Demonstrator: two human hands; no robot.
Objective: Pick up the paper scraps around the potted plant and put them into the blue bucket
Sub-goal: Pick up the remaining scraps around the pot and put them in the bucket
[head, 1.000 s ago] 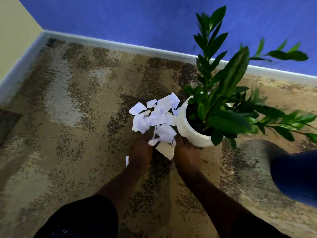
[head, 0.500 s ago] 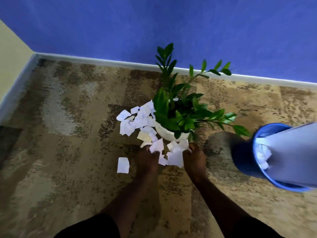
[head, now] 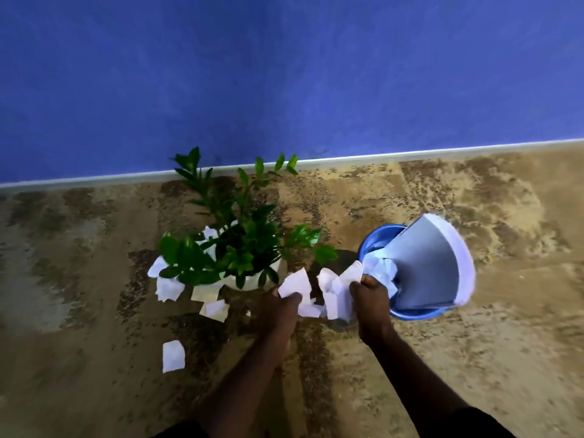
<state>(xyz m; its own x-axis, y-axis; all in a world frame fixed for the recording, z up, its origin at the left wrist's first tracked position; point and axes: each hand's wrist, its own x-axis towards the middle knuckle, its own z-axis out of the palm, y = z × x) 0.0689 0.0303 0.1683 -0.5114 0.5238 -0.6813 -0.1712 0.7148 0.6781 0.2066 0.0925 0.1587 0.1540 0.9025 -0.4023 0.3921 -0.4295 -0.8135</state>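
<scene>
Clutching bunches of white, crumpled paper scraps [head: 331, 289], the left hand [head: 279, 311] and right hand [head: 371, 298] are holding them between the potted plant [head: 234, 248] and the blue bucket [head: 407, 312], which is holding more paper. Loose scraps [head: 173, 355] are lying on the mottled floor [head: 94, 311] beside the white pot. No writing is showing.

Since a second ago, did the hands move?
Yes. Both hands, left hand and right hand, carried the paper scraps rightward from the white pot toward the blue bucket.
</scene>
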